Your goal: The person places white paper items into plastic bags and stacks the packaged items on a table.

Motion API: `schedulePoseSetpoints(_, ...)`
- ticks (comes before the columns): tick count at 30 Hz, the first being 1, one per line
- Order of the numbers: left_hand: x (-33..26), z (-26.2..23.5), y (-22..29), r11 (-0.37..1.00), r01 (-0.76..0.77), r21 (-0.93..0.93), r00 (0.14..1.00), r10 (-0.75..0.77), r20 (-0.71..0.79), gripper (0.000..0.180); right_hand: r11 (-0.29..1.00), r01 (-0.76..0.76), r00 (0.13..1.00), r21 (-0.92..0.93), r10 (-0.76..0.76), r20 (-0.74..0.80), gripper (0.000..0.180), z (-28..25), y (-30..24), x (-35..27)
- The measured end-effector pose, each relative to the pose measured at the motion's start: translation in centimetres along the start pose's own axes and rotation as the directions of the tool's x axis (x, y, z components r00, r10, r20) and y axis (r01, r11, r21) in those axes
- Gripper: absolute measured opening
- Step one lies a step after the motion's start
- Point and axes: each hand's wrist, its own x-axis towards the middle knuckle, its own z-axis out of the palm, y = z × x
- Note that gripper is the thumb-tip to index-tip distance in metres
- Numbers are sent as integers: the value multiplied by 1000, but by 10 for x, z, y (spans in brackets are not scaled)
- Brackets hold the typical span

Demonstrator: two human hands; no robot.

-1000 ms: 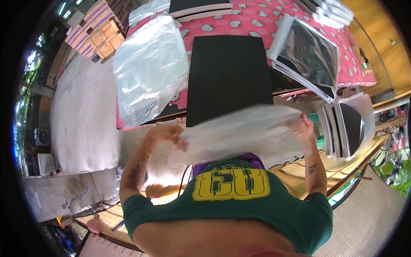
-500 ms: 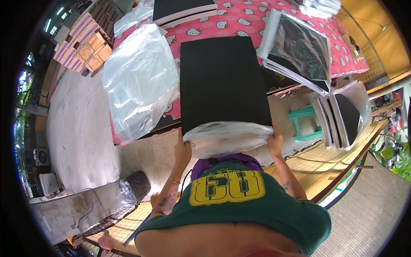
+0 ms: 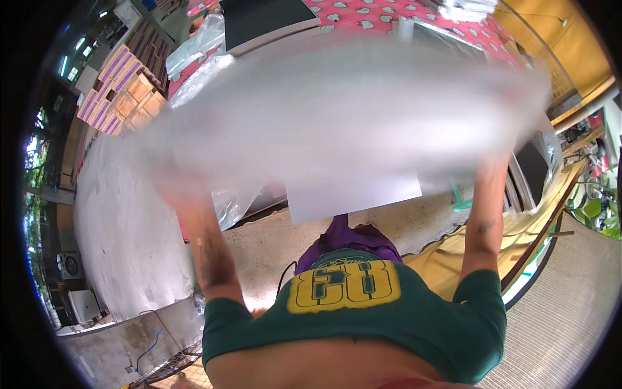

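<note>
A blurred plastic sheet (image 3: 337,110) spans the smeared left fingers (image 3: 173,183) and right fingers (image 3: 513,100). Between them, nearer the body, a pale panel (image 3: 350,200) shows. Beyond the fingers, a black-topped stack (image 3: 269,24) rests on the pink-covered desk (image 3: 372,11).

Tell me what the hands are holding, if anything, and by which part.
A pale, filmy sheet, by its two sides: left hand at the lower left edge, right hand at the right end. Exact finger placement is too blurred to tell.

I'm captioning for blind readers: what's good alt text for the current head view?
A blurred translucent sheet spans a person's outstretched forearms, partly hiding a pink patterned tablecloth; a pale flat piece shows below, with stacked boxes at upper left.
</note>
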Motion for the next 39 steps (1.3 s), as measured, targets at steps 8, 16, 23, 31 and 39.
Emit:
schedulePoseSetpoints(8, 96, -143, -57, 996, -36, 77, 881, 68, -468, 16, 986, -56, 938, 155, 105, -330, 22, -97, 74, 127)
schedulePoseSetpoints(16, -5, -238, -157, 775, 393, 495, 658, 138, -740, 19, 937, -342, 731, -68, 220, -647, 26, -255, 188, 11)
schedulePoseSetpoints(23, 95, -182, -237, 202, 218, 955, 928, 261, -267, 26, 635, -323, 724, -702, -311, -615, 29, -232, 90, 5)
schedulePoseSetpoints(31, 160, -148, -389, 602, 641, 476, 747, -347, -567, 21, 662, -178, 428, -728, -614, -663, 17, -367, -70, -29)
schedulePoseSetpoints(39, 49, -167, -238, 141, 349, 926, 931, 62, -360, 14, 280, -582, 577, -763, -519, -630, 23, -463, -88, -57)
